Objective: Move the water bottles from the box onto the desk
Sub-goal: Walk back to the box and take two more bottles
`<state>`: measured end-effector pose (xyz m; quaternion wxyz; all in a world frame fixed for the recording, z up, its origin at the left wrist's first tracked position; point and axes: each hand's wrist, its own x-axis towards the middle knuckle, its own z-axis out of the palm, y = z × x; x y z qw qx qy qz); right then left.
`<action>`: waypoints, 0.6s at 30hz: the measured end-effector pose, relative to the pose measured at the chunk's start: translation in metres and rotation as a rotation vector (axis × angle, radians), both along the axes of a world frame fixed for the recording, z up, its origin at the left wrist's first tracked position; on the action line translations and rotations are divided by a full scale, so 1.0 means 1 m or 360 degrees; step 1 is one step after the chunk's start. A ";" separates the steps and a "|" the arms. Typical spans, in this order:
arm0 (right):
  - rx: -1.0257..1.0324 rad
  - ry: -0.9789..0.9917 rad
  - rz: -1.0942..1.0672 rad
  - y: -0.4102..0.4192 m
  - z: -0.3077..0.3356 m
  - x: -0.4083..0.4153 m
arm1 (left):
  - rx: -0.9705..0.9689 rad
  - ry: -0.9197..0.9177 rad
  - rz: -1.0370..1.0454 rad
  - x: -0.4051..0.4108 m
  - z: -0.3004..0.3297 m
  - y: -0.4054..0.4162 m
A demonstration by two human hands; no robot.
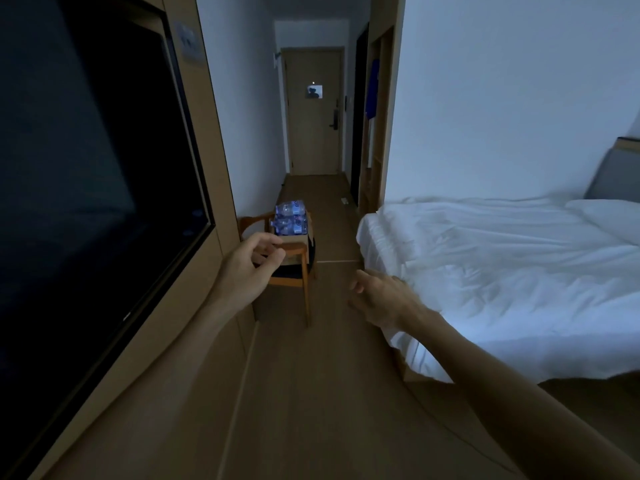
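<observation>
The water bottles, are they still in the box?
Yes. The water bottles sit stacked in the box on the chair; neither hand holds one.

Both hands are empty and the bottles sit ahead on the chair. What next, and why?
Probably step forward toward the chair: the water bottles lie in the box beyond the left hand, and the right hand holds nothing.
</observation>
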<state>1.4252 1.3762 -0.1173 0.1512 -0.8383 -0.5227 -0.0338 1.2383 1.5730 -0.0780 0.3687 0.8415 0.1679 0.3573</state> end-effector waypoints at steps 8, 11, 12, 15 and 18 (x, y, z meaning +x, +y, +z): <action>0.0078 -0.0031 0.0052 0.108 -0.012 0.144 | 0.0049 0.0039 -0.0018 0.134 -0.011 0.100; 0.0069 -0.0053 0.0054 0.150 -0.004 0.199 | 0.0018 0.0060 0.0005 0.184 0.001 0.139; 0.0081 -0.0048 0.0061 0.162 -0.001 0.215 | -0.0002 0.0053 0.0009 0.200 0.004 0.151; 0.0089 -0.0043 0.0074 0.196 0.001 0.259 | -0.0013 0.0043 0.0022 0.242 0.009 0.185; 0.0079 -0.0037 0.0096 0.228 -0.006 0.297 | 0.0000 0.0049 0.0042 0.281 0.004 0.215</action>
